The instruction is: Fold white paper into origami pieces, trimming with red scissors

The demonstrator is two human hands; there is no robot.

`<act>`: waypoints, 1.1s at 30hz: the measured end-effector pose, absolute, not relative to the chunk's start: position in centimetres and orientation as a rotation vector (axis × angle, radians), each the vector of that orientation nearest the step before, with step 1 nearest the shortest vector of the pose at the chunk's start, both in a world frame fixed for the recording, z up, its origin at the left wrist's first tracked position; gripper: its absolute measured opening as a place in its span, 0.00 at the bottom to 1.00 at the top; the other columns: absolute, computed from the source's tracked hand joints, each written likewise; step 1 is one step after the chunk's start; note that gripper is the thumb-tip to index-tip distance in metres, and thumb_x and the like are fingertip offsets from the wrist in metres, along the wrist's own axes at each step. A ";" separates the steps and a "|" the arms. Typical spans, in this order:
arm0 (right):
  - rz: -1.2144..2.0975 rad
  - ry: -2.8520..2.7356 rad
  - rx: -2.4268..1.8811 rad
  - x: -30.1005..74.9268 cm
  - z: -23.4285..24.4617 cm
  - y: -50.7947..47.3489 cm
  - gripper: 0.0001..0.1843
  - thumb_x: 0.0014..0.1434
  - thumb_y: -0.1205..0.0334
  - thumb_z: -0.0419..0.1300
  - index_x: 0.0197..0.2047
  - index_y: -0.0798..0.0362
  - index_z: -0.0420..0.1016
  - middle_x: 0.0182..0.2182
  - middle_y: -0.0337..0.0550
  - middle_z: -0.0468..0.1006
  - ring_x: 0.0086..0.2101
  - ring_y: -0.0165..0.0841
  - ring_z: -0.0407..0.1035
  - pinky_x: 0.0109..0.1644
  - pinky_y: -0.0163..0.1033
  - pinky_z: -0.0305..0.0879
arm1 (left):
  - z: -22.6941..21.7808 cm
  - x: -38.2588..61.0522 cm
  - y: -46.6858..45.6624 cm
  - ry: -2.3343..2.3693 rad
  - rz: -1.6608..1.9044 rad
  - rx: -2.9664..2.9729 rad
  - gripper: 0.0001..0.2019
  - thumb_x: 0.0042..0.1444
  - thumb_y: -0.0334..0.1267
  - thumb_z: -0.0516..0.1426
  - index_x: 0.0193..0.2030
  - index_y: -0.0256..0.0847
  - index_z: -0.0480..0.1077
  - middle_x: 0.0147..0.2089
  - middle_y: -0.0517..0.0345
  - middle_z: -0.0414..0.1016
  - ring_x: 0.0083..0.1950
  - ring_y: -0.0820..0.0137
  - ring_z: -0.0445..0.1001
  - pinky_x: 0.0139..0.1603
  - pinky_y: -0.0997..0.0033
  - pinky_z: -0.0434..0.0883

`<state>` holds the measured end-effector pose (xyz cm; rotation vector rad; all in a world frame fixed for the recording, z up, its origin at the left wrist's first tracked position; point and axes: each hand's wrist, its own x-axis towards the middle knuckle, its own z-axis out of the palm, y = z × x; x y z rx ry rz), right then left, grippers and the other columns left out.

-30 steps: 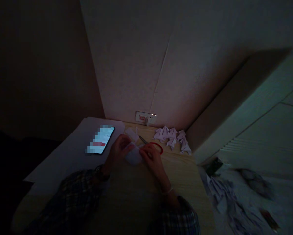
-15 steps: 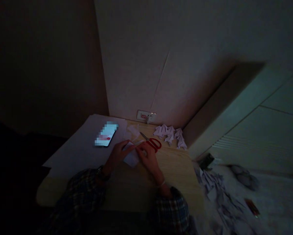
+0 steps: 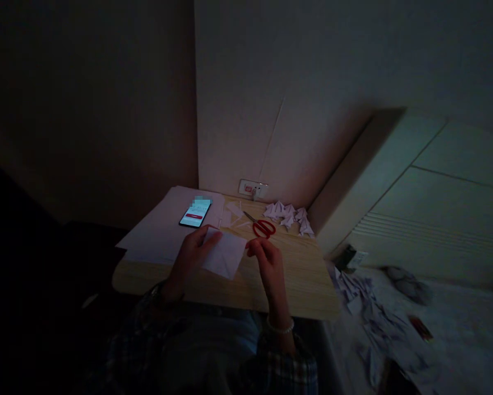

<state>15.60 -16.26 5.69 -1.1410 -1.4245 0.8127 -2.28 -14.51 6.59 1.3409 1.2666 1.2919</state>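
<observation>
A small white sheet of paper [image 3: 225, 253], with faint creases, is opened out above the front of the wooden table. My left hand [image 3: 192, 253] grips its left side, thumb on top and fingers underneath. At the paper's right corner, the thumb and fingertips of my right hand [image 3: 270, 266] are pinched together on the edge. Just behind the paper lie red-handled scissors [image 3: 264, 228], blades pointing to the back left. Cut paper strips [image 3: 234, 209] are scattered beside them.
A lit phone [image 3: 195, 213] rests on large white sheets [image 3: 153, 233] at the left. Several folded paper pieces [image 3: 288, 214] stand by the wall, near a socket [image 3: 253, 188]. More folded paper [image 3: 361, 302] lies on a pale surface to the right, below the tabletop [image 3: 299, 280].
The paper, bunched between both hands before, is now spread wider and flatter. My right hand has moved right to its corner. The whole view has shifted slightly.
</observation>
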 end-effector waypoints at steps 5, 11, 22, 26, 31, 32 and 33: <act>0.935 -1.347 -1.102 14.9 6.8 -17.6 0.10 0.55 0.55 0.60 0.26 0.50 0.69 0.22 0.36 0.70 0.27 0.32 0.66 0.33 0.37 0.62 | 8.6 -1.7 -16.2 1.239 1.303 1.391 0.13 0.49 0.48 0.58 0.28 0.40 0.71 0.22 0.64 0.69 0.22 0.73 0.65 0.20 0.76 0.61; 0.776 -1.396 -1.069 15.7 10.2 -18.8 0.13 0.57 0.57 0.59 0.23 0.50 0.67 0.22 0.35 0.69 0.27 0.31 0.64 0.33 0.36 0.60 | 11.0 -1.1 -17.7 1.083 1.312 1.286 0.15 0.46 0.45 0.61 0.41 0.41 0.71 0.22 0.65 0.73 0.22 0.68 0.72 0.19 0.76 0.64; 0.949 -1.427 -0.871 16.9 13.1 -19.5 0.19 0.56 0.59 0.64 0.51 0.43 0.69 0.34 0.37 0.76 0.35 0.34 0.73 0.40 0.38 0.71 | 14.8 -0.7 -17.7 1.118 1.610 1.462 0.21 0.50 0.43 0.61 0.52 0.45 0.73 0.19 0.67 0.71 0.16 0.74 0.64 0.14 0.77 0.58; 1.049 -1.427 -0.716 16.5 12.5 -20.5 0.28 0.55 0.57 0.67 0.57 0.37 0.62 0.36 0.36 0.76 0.36 0.34 0.73 0.42 0.39 0.71 | 15.5 -1.2 -18.9 1.141 1.624 1.615 0.08 0.54 0.41 0.58 0.35 0.46 0.79 0.31 0.60 0.81 0.32 0.66 0.77 0.29 0.72 0.72; 0.938 -1.471 -0.663 16.1 12.6 -21.6 0.29 0.53 0.54 0.69 0.55 0.37 0.64 0.41 0.39 0.76 0.38 0.35 0.73 0.44 0.41 0.72 | 15.7 -2.5 -19.9 1.146 1.576 1.665 0.09 0.53 0.41 0.58 0.38 0.49 0.80 0.43 0.58 0.83 0.46 0.57 0.78 0.48 0.61 0.74; 0.913 -1.486 -0.678 16.0 12.6 -21.7 0.27 0.53 0.54 0.69 0.54 0.38 0.66 0.40 0.39 0.76 0.38 0.35 0.73 0.44 0.41 0.72 | 15.7 -2.7 -20.0 1.143 1.566 1.661 0.09 0.52 0.41 0.58 0.38 0.49 0.80 0.44 0.58 0.83 0.46 0.57 0.78 0.47 0.61 0.74; 0.888 -1.503 -0.696 16.0 12.5 -21.8 0.24 0.53 0.54 0.69 0.52 0.39 0.69 0.39 0.40 0.76 0.38 0.35 0.73 0.44 0.41 0.72 | 15.7 -2.8 -20.1 1.142 1.559 1.657 0.09 0.51 0.40 0.59 0.38 0.50 0.80 0.44 0.59 0.82 0.46 0.57 0.78 0.47 0.62 0.74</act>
